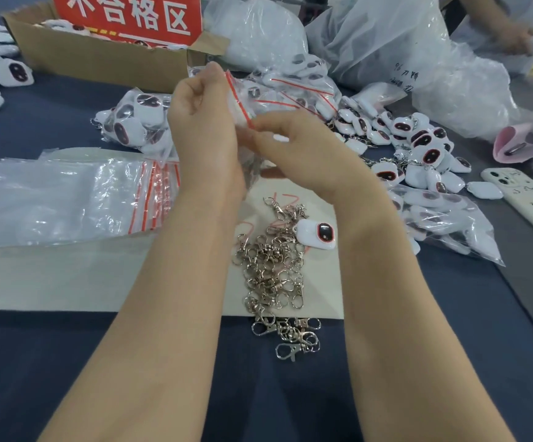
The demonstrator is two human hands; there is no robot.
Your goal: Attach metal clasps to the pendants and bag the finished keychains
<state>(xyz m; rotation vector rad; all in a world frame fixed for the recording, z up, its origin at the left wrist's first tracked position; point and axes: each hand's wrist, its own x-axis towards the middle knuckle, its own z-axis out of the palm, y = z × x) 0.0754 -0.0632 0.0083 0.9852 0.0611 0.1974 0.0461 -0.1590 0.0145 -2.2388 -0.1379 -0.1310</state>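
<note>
head view: left hand (201, 122) and right hand (300, 145) each hold the small zip bag (241, 103) in a narrow pinching grip, above the clasps (271, 269) heaped on the table (19, 362); one pendant (318, 235) lies at the heap's far right edge.

Clear zip bag (239, 98) raised — silver clasps (271, 269) heaped below, white pendant (318, 235) beside.

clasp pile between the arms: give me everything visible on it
The clasp pile is a loose, tangled heap of shiny silver-coloured metal swivel clasps, lying flat. Most rests on the pale sheet, the near end on the dark blue cloth. A lone white pendant lies against its far right edge.
</note>
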